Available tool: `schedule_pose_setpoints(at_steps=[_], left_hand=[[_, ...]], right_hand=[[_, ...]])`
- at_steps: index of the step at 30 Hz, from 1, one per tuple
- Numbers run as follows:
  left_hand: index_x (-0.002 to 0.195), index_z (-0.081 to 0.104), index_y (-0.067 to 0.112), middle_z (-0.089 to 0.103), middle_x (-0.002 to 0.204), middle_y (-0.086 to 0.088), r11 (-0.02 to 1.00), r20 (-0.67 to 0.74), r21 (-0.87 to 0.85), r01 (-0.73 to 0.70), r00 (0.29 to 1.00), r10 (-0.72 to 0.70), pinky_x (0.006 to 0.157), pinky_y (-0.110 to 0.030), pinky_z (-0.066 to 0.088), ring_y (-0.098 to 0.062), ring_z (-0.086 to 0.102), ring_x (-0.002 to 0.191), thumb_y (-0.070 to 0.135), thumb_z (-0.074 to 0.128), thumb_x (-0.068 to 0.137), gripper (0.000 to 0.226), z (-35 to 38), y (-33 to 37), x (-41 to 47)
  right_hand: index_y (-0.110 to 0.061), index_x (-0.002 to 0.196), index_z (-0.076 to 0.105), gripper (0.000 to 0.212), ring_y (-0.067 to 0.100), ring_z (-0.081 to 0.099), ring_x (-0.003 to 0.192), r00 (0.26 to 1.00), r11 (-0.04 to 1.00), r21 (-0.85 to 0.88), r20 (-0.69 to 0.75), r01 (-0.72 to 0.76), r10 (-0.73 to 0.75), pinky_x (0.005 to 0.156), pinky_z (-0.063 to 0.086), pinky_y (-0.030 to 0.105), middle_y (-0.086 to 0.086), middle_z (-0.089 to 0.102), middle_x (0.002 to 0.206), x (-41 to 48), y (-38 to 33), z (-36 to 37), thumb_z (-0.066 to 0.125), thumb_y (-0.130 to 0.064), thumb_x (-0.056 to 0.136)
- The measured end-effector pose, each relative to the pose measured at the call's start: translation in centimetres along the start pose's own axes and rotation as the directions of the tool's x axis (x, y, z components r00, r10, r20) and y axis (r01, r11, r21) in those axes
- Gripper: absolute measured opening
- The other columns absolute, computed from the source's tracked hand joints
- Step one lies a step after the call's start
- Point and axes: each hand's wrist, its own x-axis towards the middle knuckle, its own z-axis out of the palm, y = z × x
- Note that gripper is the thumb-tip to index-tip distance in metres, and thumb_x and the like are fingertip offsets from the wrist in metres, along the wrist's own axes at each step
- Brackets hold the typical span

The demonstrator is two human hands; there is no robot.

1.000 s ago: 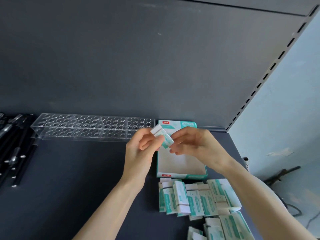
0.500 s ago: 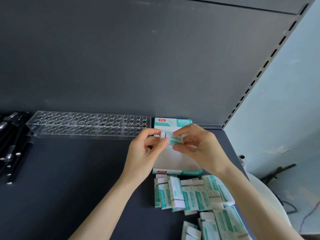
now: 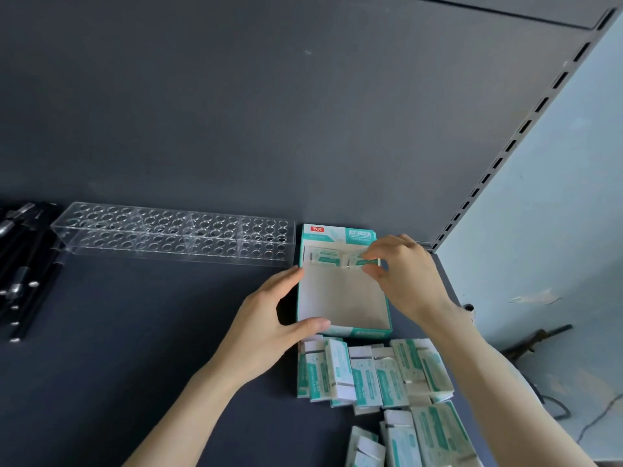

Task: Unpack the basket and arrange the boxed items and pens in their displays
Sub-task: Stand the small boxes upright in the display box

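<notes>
- The display box (image 3: pixel 340 298), a teal and white carton with its top open, stands on the dark shelf (image 3: pixel 135 332) towards the right, close to the back panel.
- The left hand (image 3: pixel 266 326) is spread wide along the box's left wall, with the thumb on the near left corner and the fingertips touching the wall further back.
- The right hand (image 3: pixel 408 278) reaches in from the right and pinches a small box (image 3: pixel 358 260) between thumb and fingertips at the far right of the display box.
- A second small box (image 3: pixel 325 257) stands at the far left inside, just beside the held one.
- A pile of small boxes (image 3: pixel 371 372) lies on the shelf just near of the display box.
- A clear pen rack (image 3: pixel 175 234) sits to the left, with black pens (image 3: pixel 20 264) lying beyond it at the far left edge.
</notes>
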Motion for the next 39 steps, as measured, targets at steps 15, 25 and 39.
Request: schedule_pose_setpoints(at_steps=[15, 25, 39], left_hand=[[0.142, 0.042, 0.027, 0.038, 0.144, 0.025, 0.998, -0.054, 0.058, -0.021, 0.998, 0.024, 0.1, -0.002, 0.02, 0.016, 0.031, 0.128, 0.046, 0.078, 0.069, 0.084, 0.6, -0.1, -0.1], [0.143, 0.04, 0.026, 0.038, 0.143, 0.025, 0.998, -0.024, 0.061, -0.014, 1.0, 0.016, 0.103, -0.012, 0.025, 0.01, 0.033, 0.129, 0.044, 0.076, 0.073, 0.08, 0.4, 0.1, -0.2], [0.094, 0.06, 0.031, 0.055, 0.093, 0.018, 0.991, -0.162, 0.102, -0.081, 0.982, 0.097, 0.075, -0.007, 0.038, -0.003, 0.054, 0.091, 0.042, 0.069, 0.073, 0.025, 0.4, 1.7, -6.4]], right_hand=[[-0.02, 0.105, 0.071, 0.026, 0.023, 0.047, 0.102, 0.999, 0.976, -0.213, 0.011, 0.032, -0.031, 0.062, 0.034, 0.026, 0.0, 0.05, 0.117, 1.0, -0.3, 1.3, 0.051, -0.015, 0.091], [-0.023, 0.108, 0.071, 0.024, 0.028, 0.043, 0.1, 0.996, 0.996, -0.083, 0.073, -0.037, 0.043, 0.083, 0.035, 0.03, 0.006, 0.053, 0.114, 1.6, 0.2, 1.6, 0.058, -0.021, 0.088], [-0.031, 0.11, 0.065, 0.043, 0.003, 0.042, 0.1, 0.981, 0.928, 0.373, 0.184, -0.015, -0.058, 0.087, 0.031, 0.008, -0.018, 0.054, 0.105, -10.1, -5.0, -3.1, 0.077, -0.039, 0.07]])
